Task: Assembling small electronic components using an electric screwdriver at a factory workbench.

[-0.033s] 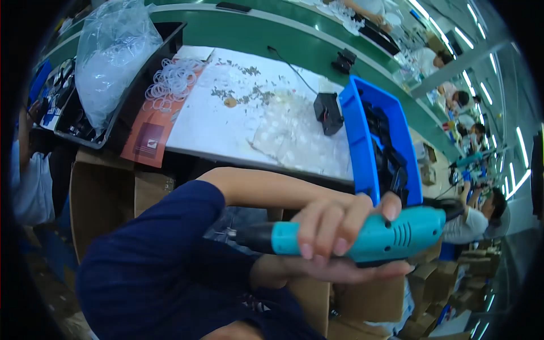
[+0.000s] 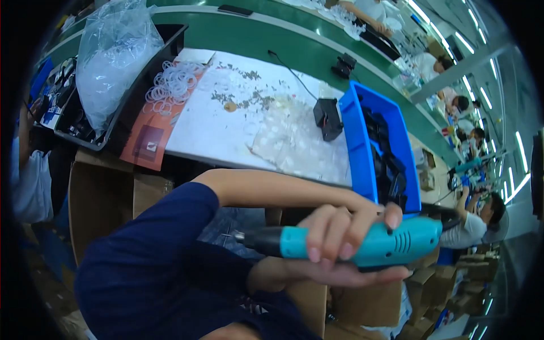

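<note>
A teal electric screwdriver with a black nose lies crosswise in front of me, its metal tip pointing left. My left hand comes over the tool from above, fingers curled down around its body. Beneath the tool is my right hand, palm against its underside and fingertips stretched to the right. Much of the right palm is hidden by the tool. Beyond the hands stands a blue bin of black plastic parts. Left of it, on the white work surface, sits a black block-shaped device with a cable.
Small dark screws are strewn over the surface beside a clear plastic sheet. Translucent rings are heaped on an orange sheet. A black crate holds a plastic bag. Cardboard boxes stand below. Co-workers sit at right.
The view has tilted slightly, so the bin sits a little lower. The screwdriver's tip has shifted slightly right and down in the picture. Both hands keep their hold on the tool.
</note>
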The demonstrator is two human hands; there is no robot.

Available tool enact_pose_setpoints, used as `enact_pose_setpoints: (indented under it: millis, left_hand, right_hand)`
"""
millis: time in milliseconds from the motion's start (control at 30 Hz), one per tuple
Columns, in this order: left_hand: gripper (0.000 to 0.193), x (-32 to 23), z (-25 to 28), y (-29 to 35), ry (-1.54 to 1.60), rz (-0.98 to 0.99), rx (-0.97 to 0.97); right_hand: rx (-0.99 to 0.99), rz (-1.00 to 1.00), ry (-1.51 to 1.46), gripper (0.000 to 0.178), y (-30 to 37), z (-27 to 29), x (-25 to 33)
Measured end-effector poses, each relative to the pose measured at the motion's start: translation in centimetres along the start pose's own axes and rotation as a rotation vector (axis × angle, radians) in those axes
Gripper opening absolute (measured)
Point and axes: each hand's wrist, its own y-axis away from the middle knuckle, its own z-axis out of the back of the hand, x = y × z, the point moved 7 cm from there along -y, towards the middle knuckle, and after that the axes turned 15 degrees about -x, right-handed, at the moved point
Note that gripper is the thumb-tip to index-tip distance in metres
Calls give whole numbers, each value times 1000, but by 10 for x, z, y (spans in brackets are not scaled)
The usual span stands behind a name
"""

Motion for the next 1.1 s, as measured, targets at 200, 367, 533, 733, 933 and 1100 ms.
enact_pose_setpoints:
  millis: [200, 367, 533, 733, 933, 1100]
  left_hand:
    - [23, 85, 265, -44, -284, 137, -1038]
    - [73, 181, 379, -94, -1128, 538, -988]
    - [89, 232, 401, -130, -1342, 769, -828]
    - [102, 105, 396, -74, -1088, 308, -810]
    - [88, -22, 269, 173, -656, 43, -1105]
    - [88, 4, 203, 307, -146, 305, -1235]
  right_hand:
    - [-265, 397, 124, 57, -23, 62, 59]
    - [-386, 490, 298, 58, -40, 100, 62]
    - [-262, 296, 429, 58, -51, 120, 55]
    - [-207, 450, 489, 58, -73, 118, 43]
    - [-197, 319, 404, 58, -58, 114, 29]
    - [-210, 262, 397, 56, -54, 118, 4]
